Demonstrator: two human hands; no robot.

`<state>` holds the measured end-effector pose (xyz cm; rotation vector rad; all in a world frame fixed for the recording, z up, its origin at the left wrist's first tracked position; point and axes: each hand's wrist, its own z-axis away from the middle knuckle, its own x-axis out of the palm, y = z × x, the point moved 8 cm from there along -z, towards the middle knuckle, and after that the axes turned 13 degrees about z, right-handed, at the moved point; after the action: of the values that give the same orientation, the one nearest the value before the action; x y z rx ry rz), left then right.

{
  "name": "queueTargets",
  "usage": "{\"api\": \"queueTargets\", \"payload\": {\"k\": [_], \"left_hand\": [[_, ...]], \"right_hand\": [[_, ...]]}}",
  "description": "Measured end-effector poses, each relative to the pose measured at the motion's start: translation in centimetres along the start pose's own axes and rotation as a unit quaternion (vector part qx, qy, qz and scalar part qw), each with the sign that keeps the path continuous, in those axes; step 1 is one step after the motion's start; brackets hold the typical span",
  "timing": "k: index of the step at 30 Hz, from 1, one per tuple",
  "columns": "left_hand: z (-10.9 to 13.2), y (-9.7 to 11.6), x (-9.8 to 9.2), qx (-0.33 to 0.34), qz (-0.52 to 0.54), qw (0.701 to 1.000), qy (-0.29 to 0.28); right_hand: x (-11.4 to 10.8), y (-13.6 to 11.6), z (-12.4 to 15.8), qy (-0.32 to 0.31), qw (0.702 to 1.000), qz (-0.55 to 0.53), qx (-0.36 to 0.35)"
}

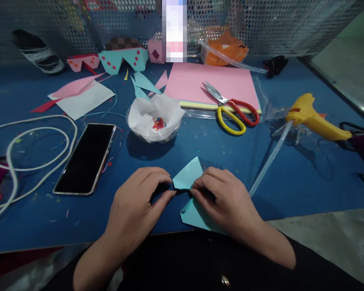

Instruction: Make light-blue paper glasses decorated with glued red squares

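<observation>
A folded turquoise paper piece (189,173) lies near the table's front edge, one flap angled up and away from me. Another part of turquoise paper (197,216) shows below, partly covered by my right hand; whether both are one sheet I cannot tell. My right hand (224,196) pinches the paper between thumb and fingers near the dark gap in it. On the other side, my left hand (142,202) has its thumb and fingertips apart, close to the flap's left corner. Nothing shows between those fingers.
Beyond my hands stands a paper-lined bowl (154,133) with small red bits. Scissors (227,103) lie on pink sheets (188,83). A yellow glue gun (315,119) with its glue stick is at right, a phone (86,159) and white cable (12,178) at left. Paper shapes (124,58) line the back.
</observation>
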<state>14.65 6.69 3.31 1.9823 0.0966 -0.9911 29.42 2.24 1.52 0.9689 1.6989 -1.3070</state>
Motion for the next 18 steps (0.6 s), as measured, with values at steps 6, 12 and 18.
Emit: {"api": "queueTargets", "payload": {"k": [6, 12, 18], "left_hand": [[-0.1, 0.2, 0.2, 0.006, 0.011, 1.0, -0.011], [-0.5, 0.5, 0.8, 0.008, 0.009, 1.0, -0.025], [-0.7, 0.3, 0.9, -0.011, 0.015, 0.999, -0.033]], "right_hand": [[0.1, -0.1, 0.0, -0.001, 1.0, 0.005, -0.001], [0.1, -0.2, 0.0, 0.006, 1.0, 0.007, -0.008], [0.2, -0.2, 0.0, 0.004, 1.0, 0.007, 0.0]]}}
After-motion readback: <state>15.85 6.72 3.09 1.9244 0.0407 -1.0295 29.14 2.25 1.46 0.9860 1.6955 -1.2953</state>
